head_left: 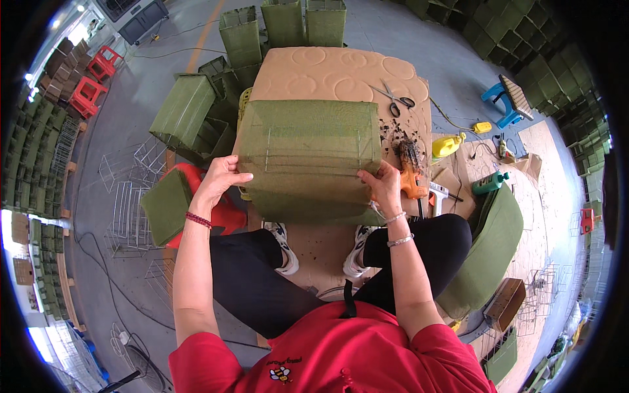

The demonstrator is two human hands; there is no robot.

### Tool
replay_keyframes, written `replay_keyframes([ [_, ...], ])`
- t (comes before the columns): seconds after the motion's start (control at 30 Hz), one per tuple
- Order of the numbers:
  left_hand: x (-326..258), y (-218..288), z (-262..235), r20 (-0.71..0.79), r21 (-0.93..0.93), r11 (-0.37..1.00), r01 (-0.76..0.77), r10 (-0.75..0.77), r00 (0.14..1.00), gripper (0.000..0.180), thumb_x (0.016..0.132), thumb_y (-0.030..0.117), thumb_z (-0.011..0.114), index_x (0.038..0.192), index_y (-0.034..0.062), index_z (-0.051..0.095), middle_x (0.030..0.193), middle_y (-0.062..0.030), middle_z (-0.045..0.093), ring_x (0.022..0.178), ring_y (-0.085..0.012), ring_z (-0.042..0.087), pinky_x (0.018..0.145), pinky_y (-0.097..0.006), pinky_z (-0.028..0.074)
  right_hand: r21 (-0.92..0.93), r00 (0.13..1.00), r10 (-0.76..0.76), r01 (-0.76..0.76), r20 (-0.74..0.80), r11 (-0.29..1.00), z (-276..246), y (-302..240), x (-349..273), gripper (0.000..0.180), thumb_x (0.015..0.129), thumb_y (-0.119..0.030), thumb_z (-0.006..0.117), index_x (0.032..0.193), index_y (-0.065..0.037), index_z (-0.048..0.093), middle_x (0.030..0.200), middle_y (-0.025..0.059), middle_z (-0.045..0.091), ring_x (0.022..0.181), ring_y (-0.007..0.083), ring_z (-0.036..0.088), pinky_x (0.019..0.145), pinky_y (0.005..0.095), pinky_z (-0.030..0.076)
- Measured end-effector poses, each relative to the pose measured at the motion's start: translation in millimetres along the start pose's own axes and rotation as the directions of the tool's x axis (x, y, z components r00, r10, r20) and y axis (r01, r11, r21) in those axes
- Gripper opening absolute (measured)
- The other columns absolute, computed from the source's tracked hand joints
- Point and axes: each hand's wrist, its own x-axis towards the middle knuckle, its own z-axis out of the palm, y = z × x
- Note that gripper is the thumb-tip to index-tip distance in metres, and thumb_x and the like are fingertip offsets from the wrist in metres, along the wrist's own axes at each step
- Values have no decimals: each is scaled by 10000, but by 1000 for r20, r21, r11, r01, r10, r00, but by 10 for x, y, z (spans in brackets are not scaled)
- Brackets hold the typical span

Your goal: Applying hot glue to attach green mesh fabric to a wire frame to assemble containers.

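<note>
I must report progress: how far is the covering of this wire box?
Done: green mesh already wraps the box's visible sides. In hand: left hand and right hand grip its two ends. Left: bare wire frames on the floor remain uncovered; the glue gun lies nearby.

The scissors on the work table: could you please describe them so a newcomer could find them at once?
Start at the tan padded table with circle patterns. Beyond the green mesh-covered box that both hands grip, the scissors lie open near the far right corner. They are the only metal-bladed, dark-handled tool on that surface.
</note>
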Motion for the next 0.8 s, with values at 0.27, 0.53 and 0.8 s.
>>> replay_keyframes([
  [0.27, -13, 42, 18, -9, -58, 998, -22, 21, 1000, 383, 747, -41, 695, 1116, -55, 593, 1006, -93, 667, 853, -115, 636, 785, -245, 505, 6, 1000, 18, -18, 5, 1000, -16, -114, -62, 216, 709, -77, 754, 852, 28, 632, 634, 48, 628, 572, 51, 538, 519, 235, 423],
  [0.53, 41, -3, 24, -30, -23, 1000, 13, -14, 999, 361, 754, -33, 699, 1099, -54, 596, 996, -94, 669, 860, -126, 643, 798, -252, 507, -48, 997, 75, -75, 3, 996, -19, -219, -83, 208, 714, -79, 751, 840, 23, 622, 655, 60, 645, 577, 71, 567, 534, 250, 435],
  [0.8, 104, -127, 36, -94, 32, 999, -13, 16, 995, 214, 759, -10, 701, 962, -57, 653, 899, -76, 679, 805, -102, 617, 742, -247, 483, -132, 999, 10, -15, -40, 991, -6, -156, -54, 238, 710, -114, 757, 846, 30, 624, 635, 95, 626, 557, 111, 554, 537, 286, 436],
])
